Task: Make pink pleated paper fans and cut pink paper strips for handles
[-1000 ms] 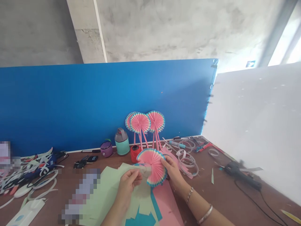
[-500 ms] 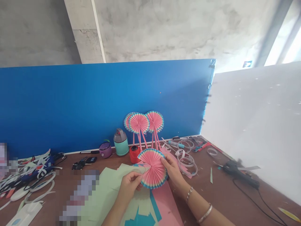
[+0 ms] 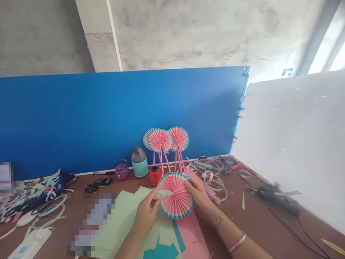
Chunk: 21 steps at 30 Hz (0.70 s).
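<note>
A round pleated paper fan (image 3: 176,199), pink with a yellow, green and blue rim, is spread out above the paper sheets. A narrow gap shows on its left side. My right hand (image 3: 201,196) grips the fan's right edge, thumb on the front face and the other fingers behind. At the left edge, by the gap, my left hand (image 3: 147,212) has its index finger and thumb closed on the pleats. Behind stand several finished-looking pink paper fans (image 3: 160,140) on pink paper handles, leaning near the blue partition.
Pale green sheets (image 3: 118,216), pink paper (image 3: 195,233) and blue scraps (image 3: 161,251) lie beneath my hands. A teal bottle (image 3: 140,167), purple pot (image 3: 122,171) and red container (image 3: 155,176) stand behind. Tape rolls (image 3: 217,189) and a black glue gun (image 3: 275,199) lie right.
My left index finger has moved up from the lower side of the gap to the fan's upper left edge. The gap has narrowed. My right hand keeps its hold; the view shifts slightly.
</note>
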Tool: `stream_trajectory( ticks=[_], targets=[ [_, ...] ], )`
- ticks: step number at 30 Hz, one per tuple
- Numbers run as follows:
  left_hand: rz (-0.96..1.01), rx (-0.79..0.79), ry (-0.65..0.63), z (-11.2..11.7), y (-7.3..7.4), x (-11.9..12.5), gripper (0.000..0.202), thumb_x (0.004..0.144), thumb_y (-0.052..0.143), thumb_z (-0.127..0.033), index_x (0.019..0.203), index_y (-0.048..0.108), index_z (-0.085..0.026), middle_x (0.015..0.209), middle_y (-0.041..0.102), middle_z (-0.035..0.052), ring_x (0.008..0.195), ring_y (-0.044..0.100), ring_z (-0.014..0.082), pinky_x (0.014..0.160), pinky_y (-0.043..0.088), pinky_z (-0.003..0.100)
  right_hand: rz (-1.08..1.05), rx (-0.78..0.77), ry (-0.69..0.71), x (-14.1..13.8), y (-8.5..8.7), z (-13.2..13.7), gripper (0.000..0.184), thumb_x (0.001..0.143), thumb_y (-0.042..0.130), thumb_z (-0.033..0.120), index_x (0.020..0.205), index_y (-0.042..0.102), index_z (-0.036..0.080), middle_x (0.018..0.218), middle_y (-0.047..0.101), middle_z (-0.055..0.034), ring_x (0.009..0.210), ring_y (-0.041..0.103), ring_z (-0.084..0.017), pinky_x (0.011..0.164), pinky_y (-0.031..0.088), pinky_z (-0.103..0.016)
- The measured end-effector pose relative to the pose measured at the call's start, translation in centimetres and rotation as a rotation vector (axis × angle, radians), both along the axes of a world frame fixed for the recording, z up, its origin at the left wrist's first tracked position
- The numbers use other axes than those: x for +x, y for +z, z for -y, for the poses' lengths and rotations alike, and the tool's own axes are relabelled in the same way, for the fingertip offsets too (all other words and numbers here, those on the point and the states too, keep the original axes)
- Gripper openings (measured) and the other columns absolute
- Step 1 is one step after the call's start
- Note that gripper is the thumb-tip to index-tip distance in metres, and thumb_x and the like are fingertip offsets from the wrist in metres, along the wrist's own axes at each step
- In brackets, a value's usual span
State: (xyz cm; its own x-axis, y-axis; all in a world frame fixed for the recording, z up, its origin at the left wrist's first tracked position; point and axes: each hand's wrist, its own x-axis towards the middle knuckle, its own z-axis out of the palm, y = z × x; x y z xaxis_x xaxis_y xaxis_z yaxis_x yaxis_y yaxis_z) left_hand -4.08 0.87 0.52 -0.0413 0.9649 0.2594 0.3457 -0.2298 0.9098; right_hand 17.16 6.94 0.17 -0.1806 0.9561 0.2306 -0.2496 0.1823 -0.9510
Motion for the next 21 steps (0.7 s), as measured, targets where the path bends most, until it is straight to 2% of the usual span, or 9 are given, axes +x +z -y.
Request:
stream_trajectory(
  ticks=[7,13,18,21],
  targets=[
    [-0.008,0.041,-0.044,0.14,0.24,0.26,0.043,0.08,0.051,-0.033,0.122,0.055,-0.024,0.074,0.06,0.0019,0.071,0.055,0.0186,0.071,0.041,0.026,0.04,0.004,0.025,0.47,0.2,-0.1,0.028,0.079,0.058,0.048,0.088,0.06,0.021,0.087,0.062,-0.0023,0.082,0.058,-0.019,0.075,0.048,-0.031],
    [0.071,0.028,-0.085,0.35,0.27,0.44,0.037,0.082,0.048,-0.029,0.118,0.053,-0.021,0.076,0.057,0.0018,0.074,0.057,0.0179,0.075,0.043,0.028,0.005,-0.032,0.019,0.07,0.16,0.15,0.029,0.076,0.06,0.049,0.087,0.06,0.021,0.088,0.063,-0.0025,0.081,0.059,-0.02,0.074,0.048,-0.031],
    [0.098,0.091,0.047,0.04,-0.18,0.28,0.025,0.078,0.055,-0.029,0.102,0.058,-0.022,0.092,0.061,0.006,0.086,0.058,0.0203,0.074,0.045,0.028,-0.012,-0.037,0.016,-0.12,0.54,0.43,0.029,0.073,0.064,0.049,0.082,0.061,0.021,0.084,0.062,-0.0016,0.078,0.058,-0.019,0.072,0.048,-0.031],
    [0.016,0.118,0.051,-0.1,-0.15,0.16,0.017,0.077,0.056,-0.028,0.092,0.062,-0.022,0.092,0.062,0.0062,0.084,0.058,0.0204,0.072,0.046,0.027,-0.021,-0.046,0.033,-0.18,0.62,0.54,0.027,0.073,0.065,0.046,0.08,0.061,0.02,0.082,0.06,-0.0013,0.078,0.058,-0.019,0.072,0.047,-0.03]
  ],
)
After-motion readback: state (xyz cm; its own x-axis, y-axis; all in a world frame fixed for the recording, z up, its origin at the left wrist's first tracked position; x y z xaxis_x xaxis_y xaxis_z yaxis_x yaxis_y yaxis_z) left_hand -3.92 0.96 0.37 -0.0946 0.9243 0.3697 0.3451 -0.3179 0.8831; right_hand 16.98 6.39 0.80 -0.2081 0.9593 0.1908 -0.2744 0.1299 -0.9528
